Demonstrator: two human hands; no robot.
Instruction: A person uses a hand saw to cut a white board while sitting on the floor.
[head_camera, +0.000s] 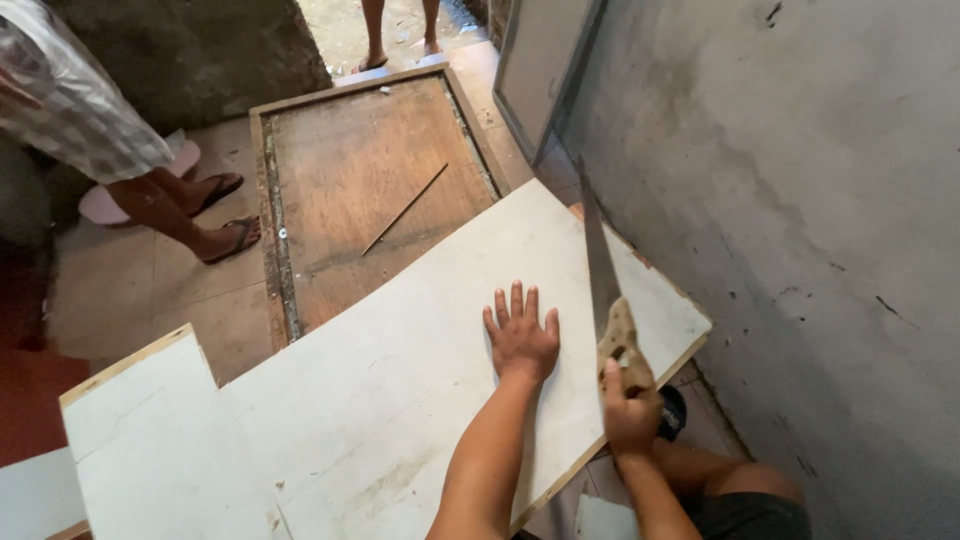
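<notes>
- Right hand (630, 410) at the white board's (380, 400) near right edge, fist closed round a handsaw (603, 290).
- Left hand (520, 335) lies flat, fingers spread, on the board beside the blade, gripping nothing.

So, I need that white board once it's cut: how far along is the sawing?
Done: the white board lies flat, with a notch already out of its far-left corner. In hand: the left hand presses it down with fingers spread, while the right hand grips the handsaw, whose blade stands at the board's right end. Left: how deep the cut runs cannot be told; no piece has come off there.
</notes>
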